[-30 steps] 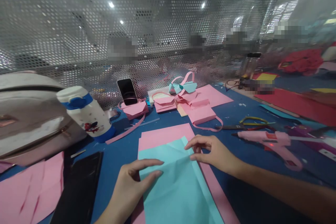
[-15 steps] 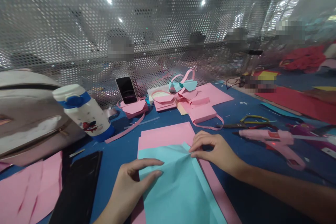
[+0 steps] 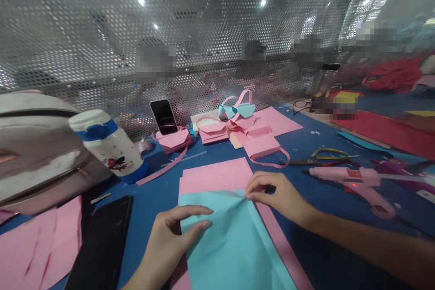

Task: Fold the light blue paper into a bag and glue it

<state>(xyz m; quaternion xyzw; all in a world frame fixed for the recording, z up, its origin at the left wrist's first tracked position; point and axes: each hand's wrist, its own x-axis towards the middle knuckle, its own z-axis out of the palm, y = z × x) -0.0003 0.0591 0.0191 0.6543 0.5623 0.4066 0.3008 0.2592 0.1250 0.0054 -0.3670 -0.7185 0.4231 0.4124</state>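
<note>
A light blue sheet of paper (image 3: 227,244) lies over pink paper sheets (image 3: 214,174) on the blue table. Its right edge is folded over in a long narrow strip. At the upper right corner of the blue sheet, my right hand (image 3: 272,190) pinches the paper between thumb and fingers, and creases run out from that spot. My left hand (image 3: 176,231) rests at the sheet's left side, thumb and fingers apart, gripping nothing.
A pink glue gun (image 3: 353,176) and scissors (image 3: 316,161) lie to the right. Small pink paper bags (image 3: 261,145), a phone (image 3: 164,115) and a white bottle (image 3: 108,145) stand behind. Leftward are a black flat object (image 3: 102,240), cut pink paper (image 3: 41,244) and a backpack (image 3: 41,154).
My right hand has shifted very slightly, and the blue sheet's raised top corner now sits a little lower. My left hand stays almost still.
</note>
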